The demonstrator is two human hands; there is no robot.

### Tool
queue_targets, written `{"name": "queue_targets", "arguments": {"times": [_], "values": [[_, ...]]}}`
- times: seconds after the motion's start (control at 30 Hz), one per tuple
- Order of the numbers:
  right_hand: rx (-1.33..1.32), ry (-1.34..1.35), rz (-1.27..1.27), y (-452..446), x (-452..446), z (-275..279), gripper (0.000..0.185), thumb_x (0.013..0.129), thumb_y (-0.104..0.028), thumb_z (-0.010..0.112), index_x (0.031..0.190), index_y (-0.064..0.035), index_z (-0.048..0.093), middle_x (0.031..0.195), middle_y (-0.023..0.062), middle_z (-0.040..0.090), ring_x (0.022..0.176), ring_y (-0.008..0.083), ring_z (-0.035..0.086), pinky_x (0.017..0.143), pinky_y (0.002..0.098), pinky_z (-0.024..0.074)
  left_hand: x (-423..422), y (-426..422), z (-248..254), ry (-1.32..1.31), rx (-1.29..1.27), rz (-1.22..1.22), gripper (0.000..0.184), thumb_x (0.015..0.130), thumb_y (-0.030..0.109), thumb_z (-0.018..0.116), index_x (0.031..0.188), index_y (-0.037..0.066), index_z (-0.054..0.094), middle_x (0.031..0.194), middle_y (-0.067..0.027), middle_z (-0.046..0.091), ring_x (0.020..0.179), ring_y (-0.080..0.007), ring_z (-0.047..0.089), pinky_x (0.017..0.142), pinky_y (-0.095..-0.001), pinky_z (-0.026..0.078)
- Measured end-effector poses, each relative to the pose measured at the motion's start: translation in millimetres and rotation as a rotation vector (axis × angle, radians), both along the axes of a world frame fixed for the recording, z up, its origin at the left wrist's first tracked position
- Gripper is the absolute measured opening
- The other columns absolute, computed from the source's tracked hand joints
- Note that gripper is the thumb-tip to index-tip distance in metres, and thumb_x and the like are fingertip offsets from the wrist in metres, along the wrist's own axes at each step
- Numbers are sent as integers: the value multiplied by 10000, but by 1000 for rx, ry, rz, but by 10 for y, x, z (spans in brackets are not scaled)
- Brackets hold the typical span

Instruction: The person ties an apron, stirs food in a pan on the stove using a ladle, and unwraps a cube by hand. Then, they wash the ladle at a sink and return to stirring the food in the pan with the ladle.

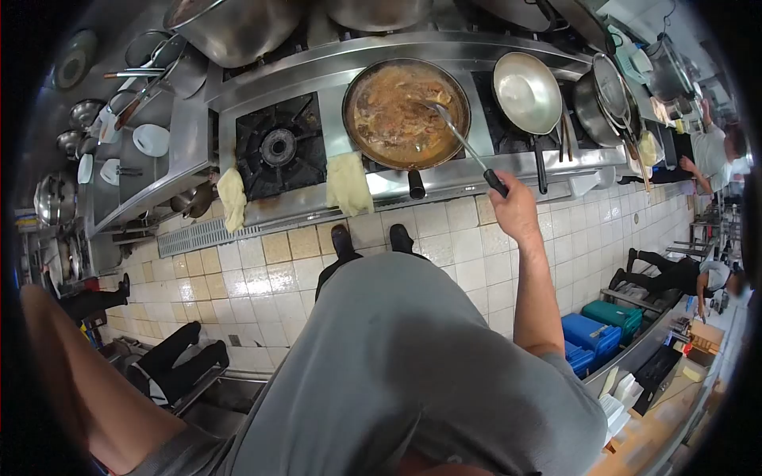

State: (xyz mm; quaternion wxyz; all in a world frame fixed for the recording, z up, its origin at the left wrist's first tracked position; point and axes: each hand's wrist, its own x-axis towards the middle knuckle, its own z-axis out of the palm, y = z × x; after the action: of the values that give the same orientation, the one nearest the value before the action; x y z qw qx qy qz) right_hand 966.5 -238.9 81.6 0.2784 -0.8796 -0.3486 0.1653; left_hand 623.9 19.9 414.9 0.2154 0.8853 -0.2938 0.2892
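Note:
My right hand (515, 208) is wrapped round the black handle of a metal ladle (468, 149). The ladle's head rests in brown, bubbling food (397, 111) in a wide pan (348, 127) on the stove. The pan's short dark handle (417, 185) points towards me, left of my right hand. My left arm reaches out at the lower left, and its hand is not visible.
Left of the pan are a bare burner (278, 147) and two yellow cloths (349, 184) (232, 200). An empty frying pan (527, 94) and stacked pots stand right. Large pots (234, 32) line the back. Other people stand at both sides. Blue bins (591, 335) are behind right.

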Motion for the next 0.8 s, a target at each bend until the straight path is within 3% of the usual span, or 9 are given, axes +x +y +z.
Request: {"name": "queue_targets", "arguments": {"times": [0.17, 0.37, 0.53, 0.67, 0.8], "values": [[173, -23, -41, 206, -68, -56, 374, 911, -140, 707, 1270, -35, 692, 1040, 265, 741, 1023, 449, 711, 872, 481, 564, -30, -4, -71, -5, 15, 12, 485, 979, 372, 612, 1379, 99, 653, 1400, -152, 652, 1299, -319, 619, 1104, -438, 484], [183, -53, 2, 762, 97, -183, 360, 916, -147, 680, 1261, -44, 698, 999, 303, 710, 996, 484, 682, 847, 530, 540, -3, -48, -124, -1, 8, -1, 471, 972, 349, 626, 1374, 105, 660, 1393, -152, 660, 1296, -322, 622, 1106, -439, 481], [110, -109, 74, 866, 175, -560, 415, 922, -164, 689, 1325, -63, 683, 1045, 288, 724, 1009, 473, 689, 873, 531, 546, 21, -88, -121, -11, -5, -6, 461, 966, 330, 637, 1370, 110, 665, 1387, -152, 665, 1294, -325, 624, 1108, -440, 479], [-15, -169, 133, 691, -5, -465, 454, 921, -167, 700, 1367, -90, 668, 1018, 268, 722, 971, 463, 694, 857, 546, 546, -31, -65, -94, -42, -45, 10, 453, 962, 314, 646, 1367, 113, 669, 1382, -152, 670, 1292, -328, 626, 1110, -441, 476], [-22, -183, 138, 443, -136, -195, 454, 910, -145, 709, 1362, -117, 676, 977, 244, 709, 941, 450, 690, 830, 540, 547, -222, 331, -511, -86, -230, 279, 446, 957, 299, 656, 1364, 117, 674, 1377, -152, 675, 1290, -330, 628, 1112, -442, 474]]}}
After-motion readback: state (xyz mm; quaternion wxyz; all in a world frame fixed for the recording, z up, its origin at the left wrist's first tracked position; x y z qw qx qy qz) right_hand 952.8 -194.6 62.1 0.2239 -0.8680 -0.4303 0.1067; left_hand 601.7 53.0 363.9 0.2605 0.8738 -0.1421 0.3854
